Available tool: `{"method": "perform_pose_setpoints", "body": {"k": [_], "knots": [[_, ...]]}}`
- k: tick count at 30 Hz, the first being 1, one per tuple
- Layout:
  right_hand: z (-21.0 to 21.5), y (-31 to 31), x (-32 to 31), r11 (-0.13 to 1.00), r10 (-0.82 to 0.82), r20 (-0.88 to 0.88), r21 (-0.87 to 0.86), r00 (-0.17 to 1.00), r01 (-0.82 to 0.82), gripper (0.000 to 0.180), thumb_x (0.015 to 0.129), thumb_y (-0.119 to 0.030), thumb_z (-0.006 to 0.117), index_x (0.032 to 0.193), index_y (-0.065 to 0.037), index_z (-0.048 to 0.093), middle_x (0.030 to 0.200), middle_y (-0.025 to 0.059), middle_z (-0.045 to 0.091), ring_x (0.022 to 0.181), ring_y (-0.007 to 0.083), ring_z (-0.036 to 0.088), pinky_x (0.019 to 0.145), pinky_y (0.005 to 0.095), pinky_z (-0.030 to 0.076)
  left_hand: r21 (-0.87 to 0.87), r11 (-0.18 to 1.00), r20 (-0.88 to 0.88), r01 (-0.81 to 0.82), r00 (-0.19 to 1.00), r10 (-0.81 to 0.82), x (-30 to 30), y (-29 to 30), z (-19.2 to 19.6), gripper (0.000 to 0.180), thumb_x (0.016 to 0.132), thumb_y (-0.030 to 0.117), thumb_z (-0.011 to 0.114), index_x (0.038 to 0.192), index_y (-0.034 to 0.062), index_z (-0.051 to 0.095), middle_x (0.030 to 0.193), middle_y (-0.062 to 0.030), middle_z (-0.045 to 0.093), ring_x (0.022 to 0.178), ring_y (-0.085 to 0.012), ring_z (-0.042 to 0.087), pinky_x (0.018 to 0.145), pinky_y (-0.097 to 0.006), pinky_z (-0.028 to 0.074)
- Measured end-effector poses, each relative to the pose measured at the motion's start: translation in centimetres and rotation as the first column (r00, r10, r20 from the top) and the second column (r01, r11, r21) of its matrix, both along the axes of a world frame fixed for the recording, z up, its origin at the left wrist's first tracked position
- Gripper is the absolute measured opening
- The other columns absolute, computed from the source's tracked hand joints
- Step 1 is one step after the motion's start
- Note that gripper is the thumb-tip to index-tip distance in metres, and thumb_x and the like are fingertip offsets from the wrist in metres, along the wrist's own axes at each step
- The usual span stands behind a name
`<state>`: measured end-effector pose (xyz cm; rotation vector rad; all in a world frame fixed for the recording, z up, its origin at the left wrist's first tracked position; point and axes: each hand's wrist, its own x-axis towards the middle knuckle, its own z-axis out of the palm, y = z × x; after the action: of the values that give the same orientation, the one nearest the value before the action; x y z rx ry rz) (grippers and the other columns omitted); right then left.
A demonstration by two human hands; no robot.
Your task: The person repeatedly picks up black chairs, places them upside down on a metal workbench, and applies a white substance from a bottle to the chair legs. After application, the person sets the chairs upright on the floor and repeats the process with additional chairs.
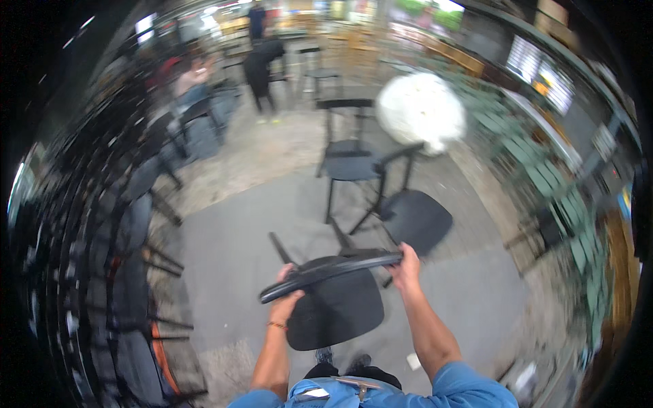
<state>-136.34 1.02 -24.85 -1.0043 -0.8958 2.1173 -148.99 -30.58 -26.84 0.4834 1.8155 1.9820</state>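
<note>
From where I stand, the black wooden-style chair (pixel 337 313) is straight out at twelve o'clock from the person's body, its backrest rail (pixel 328 273) crossing in front of them on a slant, one end towards half past eight, the other towards half past two. So the left end comes closer to the body, and the left hand (pixel 284 303) is the nearer, gripping a little in from that end; the right hand (pixel 407 270) is wrapped round the far end. The seat hangs at six o'clock from the rail, above the shoes (pixel 324 355), and two legs poke out towards eleven. Just beyond, at one o'clock, stands a second black chair (pixel 418 221), with a third chair (pixel 350 162) behind it near twelve. Green chairs (pixel 541 177) line two o'clock.
</note>
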Motion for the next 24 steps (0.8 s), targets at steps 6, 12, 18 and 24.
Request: {"method": "perform_pose_setpoints", "body": {"k": [6,12,18,24], "knots": [[12.6,-1.1,13.3,0.979,0.004,-0.297,0.198,0.955,0.057,0.050,0.093,-0.042,0.061,0.125,-0.007,0.046,0.110,0.0080,0.057,0.091,0.0240,0.063,0.083,0.0465,0.053,-0.006,0.995,-0.684,0.102,0.725,-0.078,5.7,3.0,16.0,0.055,0.069,0.021,0.079,0.116,0.0050,0.054,0.102,-0.0028,0.058,0.087,-0.0165,0.058,0.080,-0.031,0.050],[5.0,-9.7,44.3,0.701,-0.283,0.254,0.713,0.925,0.018,0.089,0.088,-0.046,0.066,0.151,-0.003,0.021,0.139,0.0215,0.047,0.126,0.0324,0.050,0.104,0.0411,0.042,0.042,0.895,-0.970,0.444,0.233,-0.070,26.1,12.8,26.1,0.039,0.076,0.012,0.076,0.109,0.0007,0.058,0.092,-0.0044,0.059,0.081,-0.0190,0.058,0.080,-0.031,0.048],[-3.9,-32.9,69.2,0.990,0.003,0.247,-0.139,0.969,0.033,0.097,0.080,-0.067,0.064,0.145,-0.001,0.035,0.136,0.0236,0.048,0.126,0.0316,0.049,0.098,0.0496,0.045,-0.083,0.878,-0.971,0.471,0.161,-0.178,54.5,15.5,37.9,0.030,0.082,0.020,0.075,0.104,-0.0002,0.070,0.098,-0.0078,0.071,0.091,-0.0172,0.064,0.089,-0.033,0.047],[3.4,-38.2,81.0,0.844,-0.534,-0.340,-0.151,0.774,0.516,0.067,0.089,-0.045,0.067,0.137,-0.005,0.043,0.135,0.0156,0.051,0.121,0.0332,0.053,0.094,0.0536,0.048,0.228,0.443,-0.960,0.867,0.123,0.253,63.7,16.0,51.9,0.037,0.097,0.022,0.058,0.126,-0.0011,0.059,0.116,-0.0085,0.064,0.105,-0.0165,0.060,0.093,-0.030,0.047]]}}
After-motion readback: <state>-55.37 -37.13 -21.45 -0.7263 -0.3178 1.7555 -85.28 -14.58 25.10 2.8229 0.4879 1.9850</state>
